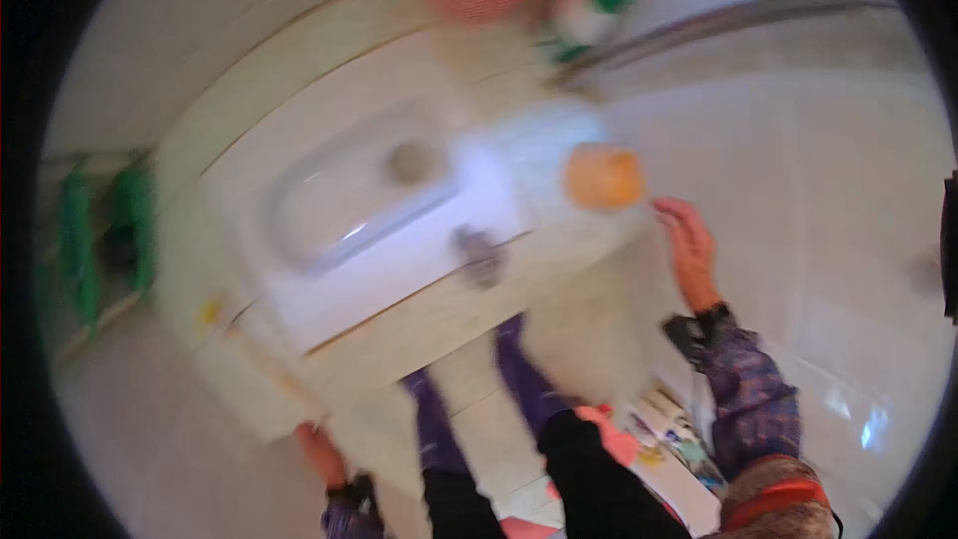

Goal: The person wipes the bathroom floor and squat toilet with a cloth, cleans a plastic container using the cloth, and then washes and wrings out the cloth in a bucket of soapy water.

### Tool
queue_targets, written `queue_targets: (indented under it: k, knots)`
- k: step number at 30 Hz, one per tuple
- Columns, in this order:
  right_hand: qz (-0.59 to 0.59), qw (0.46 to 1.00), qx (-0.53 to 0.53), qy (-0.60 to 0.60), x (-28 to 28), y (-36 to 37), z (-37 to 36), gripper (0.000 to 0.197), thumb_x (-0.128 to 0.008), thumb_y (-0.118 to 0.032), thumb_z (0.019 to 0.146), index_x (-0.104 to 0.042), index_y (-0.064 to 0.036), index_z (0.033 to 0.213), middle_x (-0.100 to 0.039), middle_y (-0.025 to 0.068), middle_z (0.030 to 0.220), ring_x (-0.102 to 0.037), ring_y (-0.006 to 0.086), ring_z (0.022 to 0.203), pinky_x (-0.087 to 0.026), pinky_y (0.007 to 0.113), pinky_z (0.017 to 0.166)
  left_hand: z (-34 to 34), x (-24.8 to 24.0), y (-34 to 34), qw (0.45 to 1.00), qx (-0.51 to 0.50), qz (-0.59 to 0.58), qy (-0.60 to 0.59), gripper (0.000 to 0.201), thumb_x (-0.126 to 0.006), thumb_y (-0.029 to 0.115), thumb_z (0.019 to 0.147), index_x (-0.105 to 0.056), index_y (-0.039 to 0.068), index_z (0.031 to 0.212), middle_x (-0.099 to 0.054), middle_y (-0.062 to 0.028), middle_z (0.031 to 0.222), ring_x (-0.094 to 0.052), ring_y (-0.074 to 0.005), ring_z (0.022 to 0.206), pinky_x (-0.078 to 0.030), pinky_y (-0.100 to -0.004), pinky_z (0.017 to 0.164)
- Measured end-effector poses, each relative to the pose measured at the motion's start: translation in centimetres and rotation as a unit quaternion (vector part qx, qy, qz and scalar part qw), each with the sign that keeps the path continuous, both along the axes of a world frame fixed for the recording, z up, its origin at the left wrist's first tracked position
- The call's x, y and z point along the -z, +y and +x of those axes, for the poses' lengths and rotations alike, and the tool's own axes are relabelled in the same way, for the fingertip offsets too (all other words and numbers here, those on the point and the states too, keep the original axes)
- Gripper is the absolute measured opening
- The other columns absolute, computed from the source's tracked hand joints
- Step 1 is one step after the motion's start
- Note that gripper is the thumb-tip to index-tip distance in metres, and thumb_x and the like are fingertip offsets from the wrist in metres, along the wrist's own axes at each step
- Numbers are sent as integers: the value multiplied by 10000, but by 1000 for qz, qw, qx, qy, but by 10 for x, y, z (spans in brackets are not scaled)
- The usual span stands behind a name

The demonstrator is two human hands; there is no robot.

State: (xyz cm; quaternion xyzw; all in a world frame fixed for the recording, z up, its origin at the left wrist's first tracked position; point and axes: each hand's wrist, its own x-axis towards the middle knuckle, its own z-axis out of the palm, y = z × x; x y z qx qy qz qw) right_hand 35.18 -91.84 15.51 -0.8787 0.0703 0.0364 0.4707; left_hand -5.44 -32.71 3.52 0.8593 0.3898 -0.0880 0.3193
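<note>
Orange, blurred container (605, 178) near right fingers (683, 224), loosely curved, empty; left fingers (313, 439) I cannot tell.

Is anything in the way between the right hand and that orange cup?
Nothing I can see. The right hand is to the right of the orange cup, with just a small gap between them in the picture. The dark grey thing is on the cup's other side, so it isn't between them.

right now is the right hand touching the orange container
Apart: in the head view, a narrow pale gap shows between the right hand and the orange container.
</note>
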Motion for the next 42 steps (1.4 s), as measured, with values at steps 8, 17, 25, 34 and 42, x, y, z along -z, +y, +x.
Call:
queue_targets:
  k: [8, 17, 25, 34, 42]
  knots:
    - [49, 955, -223, 187, 28, 108, -87, 169, -542, -20, 890, -623, -36, 1038, -633, 101, 976, -607, 214, 951, -467, 310, 875, 107, 19, -22, 981, -86, 130, 120, 463, -675, 211, 836, -504, -66, 1165, -545, -235, 1022, -544, -361, 932, -452, -438, 825]
    - [95, 912, -330, 223, 27, 218, -124, 137, -561, -64, 906, -621, -31, 1025, -649, 131, 982, -626, 299, 915, -492, 366, 796, 94, 59, 11, 986, -1, 63, 155, 284, -667, 234, 833, -578, -31, 883, -598, -187, 842, -590, -363, 751, -485, -442, 687]
    - [201, 934, -233, 182, 40, 308, -76, 227, -551, -146, 949, -577, -19, 1135, -628, 93, 1035, -591, 215, 976, -475, 317, 847, 125, -62, -102, 982, -53, -181, -27, 162, -501, 137, 963, -502, 13, 1067, -572, -101, 776, -574, -181, 675, -470, -328, 603]
    - [379, 886, -41, 263, 12, 325, -17, 292, -561, -265, 957, -581, -23, 1119, -586, 23, 986, -534, 144, 928, -444, 275, 865, 141, -161, -145, 978, 158, -118, -68, 291, -587, 103, 902, -517, 50, 1179, -613, -212, 917, -603, -415, 832, -499, -455, 696]
    - [211, 951, -216, 60, 50, 259, -7, 366, -498, -379, 961, -572, -49, 1100, -615, 48, 1022, -568, 186, 942, -453, 337, 853, 158, -178, -149, 965, 200, -160, -56, 248, -536, 159, 958, -522, 33, 1170, -614, -149, 787, -621, -332, 702, -501, -395, 612]
